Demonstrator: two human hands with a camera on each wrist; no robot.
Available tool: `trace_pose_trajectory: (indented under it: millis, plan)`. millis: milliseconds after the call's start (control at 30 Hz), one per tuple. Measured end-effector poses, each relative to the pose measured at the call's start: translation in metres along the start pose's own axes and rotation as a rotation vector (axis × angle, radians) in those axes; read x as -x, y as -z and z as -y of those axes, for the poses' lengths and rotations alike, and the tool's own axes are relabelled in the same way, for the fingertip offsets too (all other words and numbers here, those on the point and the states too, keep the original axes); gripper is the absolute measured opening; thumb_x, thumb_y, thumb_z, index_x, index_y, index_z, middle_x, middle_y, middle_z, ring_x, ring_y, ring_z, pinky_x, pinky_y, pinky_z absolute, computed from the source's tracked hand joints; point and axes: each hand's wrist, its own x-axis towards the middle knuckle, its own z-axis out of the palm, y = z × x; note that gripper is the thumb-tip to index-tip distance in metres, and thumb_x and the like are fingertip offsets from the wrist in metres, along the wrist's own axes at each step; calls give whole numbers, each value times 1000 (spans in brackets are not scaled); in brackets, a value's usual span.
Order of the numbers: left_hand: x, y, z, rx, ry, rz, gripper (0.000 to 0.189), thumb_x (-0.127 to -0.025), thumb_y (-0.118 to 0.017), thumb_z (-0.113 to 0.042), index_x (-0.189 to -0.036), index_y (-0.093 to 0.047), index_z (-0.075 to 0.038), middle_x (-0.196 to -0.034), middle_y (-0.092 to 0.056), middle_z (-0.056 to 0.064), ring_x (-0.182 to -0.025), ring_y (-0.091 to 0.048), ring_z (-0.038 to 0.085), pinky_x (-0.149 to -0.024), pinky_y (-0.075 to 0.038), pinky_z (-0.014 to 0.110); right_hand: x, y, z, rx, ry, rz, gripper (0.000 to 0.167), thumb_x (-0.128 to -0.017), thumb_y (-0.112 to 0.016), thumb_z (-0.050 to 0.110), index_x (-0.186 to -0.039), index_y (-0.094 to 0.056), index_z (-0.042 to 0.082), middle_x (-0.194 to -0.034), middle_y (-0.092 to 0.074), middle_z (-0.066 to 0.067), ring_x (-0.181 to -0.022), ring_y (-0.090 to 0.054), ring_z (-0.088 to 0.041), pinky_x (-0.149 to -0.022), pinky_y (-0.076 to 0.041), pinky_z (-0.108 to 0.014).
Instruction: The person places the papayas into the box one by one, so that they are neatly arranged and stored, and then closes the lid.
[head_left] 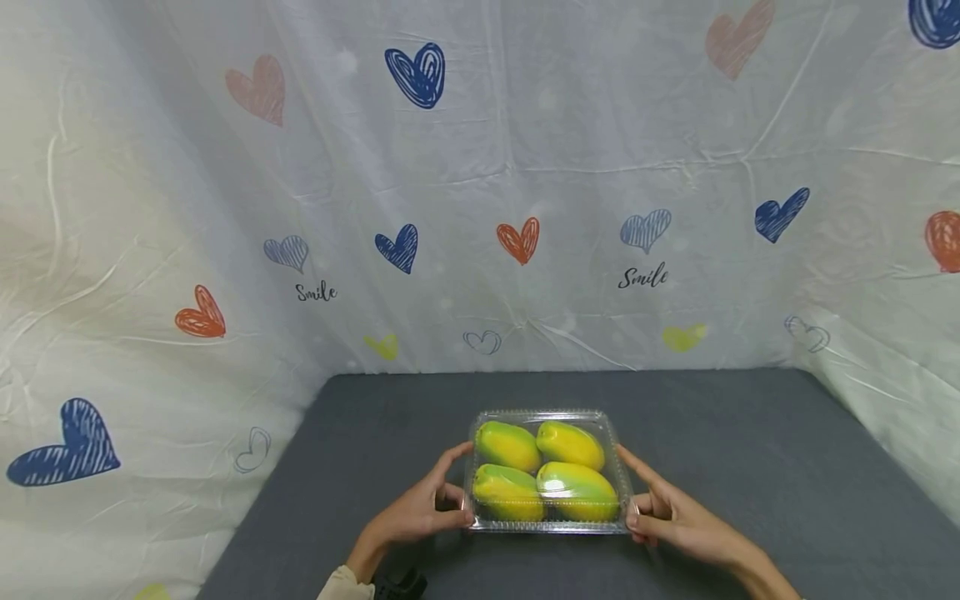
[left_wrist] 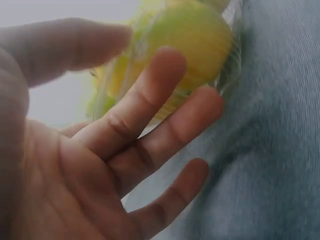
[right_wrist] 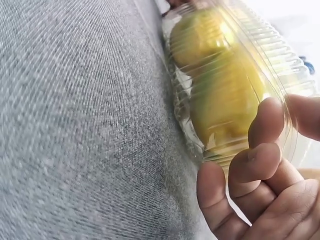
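A clear plastic clamshell container (head_left: 551, 527) with its lid down sits on the dark grey cloth, near the front middle. Several yellow-green mangoes (head_left: 577, 490) lie inside it. My left hand (head_left: 416, 508) holds the container's left side, thumb at the front corner and index finger reaching along the edge. In the left wrist view, the other fingers (left_wrist: 182, 117) of that hand spread loosely by the wall. On the opposite side, my right hand (head_left: 686, 521) grips the rim near the front right corner. The right wrist view shows its curled fingers (right_wrist: 255, 162) against the plastic.
Dark grey cloth (head_left: 750, 467) covers the table. A white curtain (head_left: 570, 125) printed with hearts and "Smile" hangs behind it and along both sides. A black band (head_left: 401, 586) shows near the left sleeve (head_left: 347, 586).
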Motion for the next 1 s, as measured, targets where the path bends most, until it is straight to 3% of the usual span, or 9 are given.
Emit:
trace_pose_trajectory:
  millis: [67,133,200,333,500,633,800,1000]
  plan:
    - [-1,-2,0,29,-4,-5,94,-100,-63,-10,-163,6,-17,-89,-62,40,-80,-70,14,-79,-61,38,1,0,-1,-18,25,9,84,-107,-39,-4,-159,25,13,-79,-37,-28,-69,-37,-36,-60,-38,-43]
    - [-2,-3,-1,54,2,-11,98,-100,-63,-8,-163,11,-16,-90,-62,41,-79,-70,13,-79,-61,39,1,-1,-1,-36,37,13,86,-106,-39,-5,-157,28,13,-79,-38,-28,-70,-36,-38,-59,-36,-45]
    - [-2,-4,-2,75,30,-21,100,-100,-64,-8,-162,14,-16,-87,-68,30,-79,-70,13,-79,-61,37,2,-1,-1,-56,32,8,87,-106,-38,-5,-156,31,12,-78,-40,-26,-69,-37,-37,-60,-36,-45]
    - [-3,-3,-4,119,120,-44,99,-99,-66,-12,-163,10,-13,-87,-72,0,-80,-70,13,-82,-60,34,2,-1,1,-68,-16,-32,87,-106,-40,-2,-154,32,9,-78,-51,-9,-69,-46,-27,-63,-41,-41]
    - [-2,-1,-5,157,178,-48,88,-99,-67,-15,-160,-6,3,-85,-72,-7,-80,-69,12,-82,-58,33,2,-1,2,-24,-87,-114,70,-107,-44,3,-152,8,-10,-91,-68,1,-75,-60,-7,-68,-54,-31]
    - [-2,-1,-6,183,184,-41,63,-99,-65,-12,-146,-30,9,-83,-71,-9,-79,-69,9,-80,-58,30,3,-1,3,1,-153,-164,50,-106,-49,7,-140,-22,-17,-89,-72,2,-72,-63,-6,-69,-57,-28]
    - [-3,-1,-8,232,205,-40,30,-97,-65,-8,-121,-49,0,-82,-74,-7,-76,-71,7,-76,-60,27,1,0,3,10,-209,-211,26,-101,-56,6,-119,-45,-8,-82,-73,4,-63,-62,-3,-62,-54,-21]
    - [-3,-2,-9,260,236,-47,20,-95,-66,-5,-110,-53,-3,-79,-75,-7,-72,-72,5,-72,-60,25,-2,-4,3,-62,-255,-227,2,-97,-58,5,-97,-60,5,-78,-71,6,-60,-60,0,-59,-52,-17]
